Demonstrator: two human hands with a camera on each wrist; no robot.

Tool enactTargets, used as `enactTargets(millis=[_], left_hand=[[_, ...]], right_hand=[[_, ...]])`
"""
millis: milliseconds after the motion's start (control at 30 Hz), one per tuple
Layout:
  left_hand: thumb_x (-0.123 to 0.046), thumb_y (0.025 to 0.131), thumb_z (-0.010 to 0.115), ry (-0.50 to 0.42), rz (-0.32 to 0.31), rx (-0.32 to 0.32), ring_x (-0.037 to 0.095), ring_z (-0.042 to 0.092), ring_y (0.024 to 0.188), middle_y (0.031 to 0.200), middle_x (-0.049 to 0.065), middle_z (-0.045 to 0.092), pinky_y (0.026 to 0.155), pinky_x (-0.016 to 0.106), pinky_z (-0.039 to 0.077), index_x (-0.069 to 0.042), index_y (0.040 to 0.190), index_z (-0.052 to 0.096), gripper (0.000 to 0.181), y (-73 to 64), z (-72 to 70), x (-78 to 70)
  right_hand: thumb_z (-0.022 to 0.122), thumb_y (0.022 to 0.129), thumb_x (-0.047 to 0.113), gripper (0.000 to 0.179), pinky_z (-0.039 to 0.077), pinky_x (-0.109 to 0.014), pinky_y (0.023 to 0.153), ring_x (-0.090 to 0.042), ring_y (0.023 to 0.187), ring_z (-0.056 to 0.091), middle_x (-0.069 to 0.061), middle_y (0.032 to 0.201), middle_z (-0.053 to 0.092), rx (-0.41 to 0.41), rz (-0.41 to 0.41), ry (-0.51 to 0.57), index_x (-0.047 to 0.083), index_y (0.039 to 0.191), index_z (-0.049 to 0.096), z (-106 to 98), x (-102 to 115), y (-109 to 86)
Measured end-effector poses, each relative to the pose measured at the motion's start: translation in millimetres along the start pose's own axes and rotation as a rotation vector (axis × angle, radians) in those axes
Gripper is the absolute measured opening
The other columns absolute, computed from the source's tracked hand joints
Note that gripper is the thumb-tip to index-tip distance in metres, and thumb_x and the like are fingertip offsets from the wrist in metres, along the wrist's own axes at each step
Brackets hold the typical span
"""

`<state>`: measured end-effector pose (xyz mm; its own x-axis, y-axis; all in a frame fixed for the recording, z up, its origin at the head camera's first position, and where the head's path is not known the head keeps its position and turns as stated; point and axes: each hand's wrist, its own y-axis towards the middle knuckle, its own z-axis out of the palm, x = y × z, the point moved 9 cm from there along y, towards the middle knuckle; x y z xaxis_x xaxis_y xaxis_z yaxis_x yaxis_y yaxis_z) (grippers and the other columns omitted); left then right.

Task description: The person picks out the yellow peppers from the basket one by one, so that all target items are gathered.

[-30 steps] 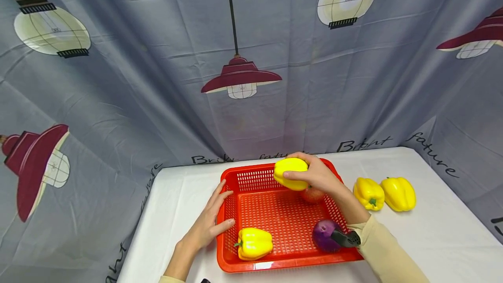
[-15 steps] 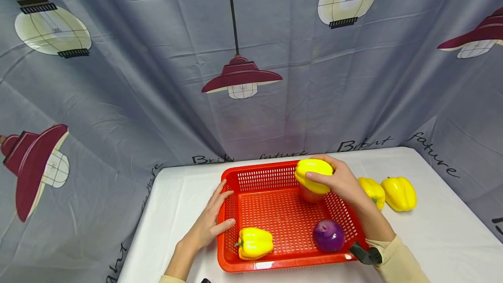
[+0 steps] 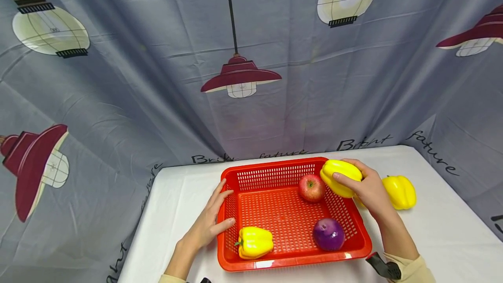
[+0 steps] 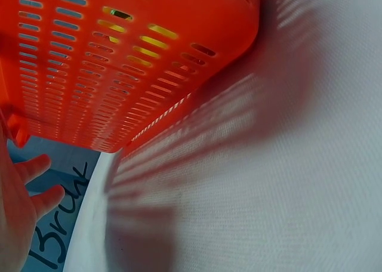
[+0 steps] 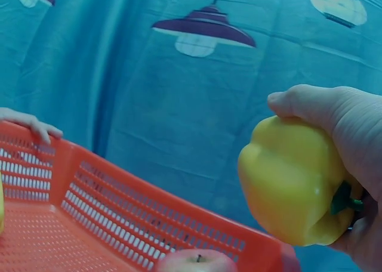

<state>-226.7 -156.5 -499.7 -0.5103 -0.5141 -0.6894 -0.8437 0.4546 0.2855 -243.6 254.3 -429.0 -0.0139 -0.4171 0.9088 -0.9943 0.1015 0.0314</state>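
- The yellow pepper [image 3: 340,169] is right of centre in the head view, at the upper right corner of the red basket [image 3: 279,226]; whether it touches the rim, I cannot tell.
- The right hand [image 3: 371,190] grasps this pepper, thumb on the near side; in the right wrist view the green stem points towards the palm.
- The red apple [image 3: 311,188] sits in the basket, just left of the held pepper.
- A round purple vegetable [image 3: 328,234] lies in the basket's lower right, a second pepper [image 3: 255,243] in its lower left.
- The left hand [image 3: 208,219] is at the basket's left rim, its fingers extended and spread, grasping nothing.
- Another pepper [image 3: 400,192] rests on the white counter [image 3: 177,195], right of the right hand.
- A grey curtain [image 3: 141,77] printed with lamps fills the upper frame.
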Motion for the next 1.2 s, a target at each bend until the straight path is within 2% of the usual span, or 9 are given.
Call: enactTargets(millis=[400, 733, 1000, 1200], left_hand=[[-0.037, 0.09, 0.064, 0.008, 0.006, 0.001, 0.032, 0.02, 0.15, 0.169, 0.003, 0.009, 0.104, 0.071, 0.032, -0.012, 0.152, 0.041, 0.071, 0.6, 0.2, -0.5], [-0.033, 0.089, 0.065, -0.001, -0.003, 0.001, 0.031, 0.019, 0.151, 0.169, 0.003, 0.009, 0.105, 0.071, 0.031, -0.015, 0.152, 0.041, 0.07, 0.3, 0.2, 0.4], [-0.036, 0.09, 0.064, -0.005, -0.005, -0.001, 0.031, 0.018, 0.151, 0.169, 0.002, 0.009, 0.106, 0.071, 0.03, -0.012, 0.152, 0.041, 0.07, -0.3, 0.9, 1.3], [-0.035, 0.089, 0.064, -0.014, -0.002, -0.001, 0.031, 0.018, 0.151, 0.169, 0.002, 0.009, 0.105, 0.071, 0.03, -0.012, 0.151, 0.042, 0.07, 0.0, 0.1, 0.3]], right_hand=[[0.07, 0.093, 0.041, 0.063, 0.048, -0.021, 0.073, -0.019, 0.099, 0.047, -0.008, 0.123, 0.054, -0.131, 0.06, -0.032, 0.007, 0.143, 0.052, -30, -27, -19.6], [0.073, 0.092, 0.042, 0.066, 0.045, -0.018, 0.068, -0.019, 0.097, 0.042, -0.006, 0.125, 0.049, -0.244, 0.129, -0.049, 0.004, 0.142, 0.052, -53, -53, -35.3], [0.074, 0.091, 0.043, 0.07, 0.042, -0.013, 0.065, -0.023, 0.101, 0.04, -0.014, 0.133, 0.049, -0.312, 0.202, -0.106, 0.003, 0.143, 0.051, -65, -73, -50.7], [0.072, 0.092, 0.045, 0.074, 0.041, -0.011, 0.062, -0.027, 0.101, 0.041, -0.023, 0.136, 0.048, -0.328, 0.277, -0.128, 0.002, 0.146, 0.047, -68, -94, -60.9]])
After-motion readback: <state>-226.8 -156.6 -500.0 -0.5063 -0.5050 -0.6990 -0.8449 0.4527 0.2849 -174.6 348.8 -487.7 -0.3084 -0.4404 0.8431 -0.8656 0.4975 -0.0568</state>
